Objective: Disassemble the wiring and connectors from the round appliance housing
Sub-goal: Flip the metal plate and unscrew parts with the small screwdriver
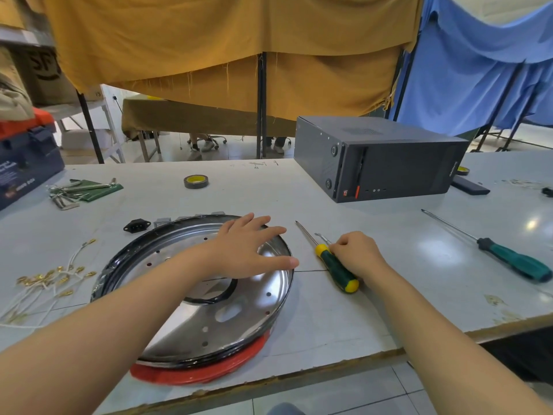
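1. Nearest the camera, the two bare forearms reached forward over the front edge of the white table point(374, 205), which was chipped and rust-stained along that rim.
2. The round appliance housing point(209, 319) lay flat near the front edge of the table, left of centre; it showed a shiny metal disc with small holes, a black rim and a red band along its near side.
3. The left hand point(251, 247) rested on the far right part of the housing, fingers straight and spread, gripping nothing.
4. The right hand point(357, 253) lay just to the right of the housing, its fingers curled around the handle of a green and yellow screwdriver point(336, 268) that lay on the table with its tip pointing away.
5. A small metal piece point(322, 237) lay just beside that screwdriver's shaft; I could not tell what it was.
6. White wires with gold terminals point(51, 280) lay loose on the table to the left of the housing, apart from it.
7. A black power socket point(136, 226) sat just behind the housing's far left rim, with small grey connectors point(163, 222) beside it.
8. A second, longer green screwdriver point(508, 256) lay well to the right.
9. Farther back stood a black computer case point(380, 160), a roll of tape point(196, 181) and a set of hex keys point(77, 190).
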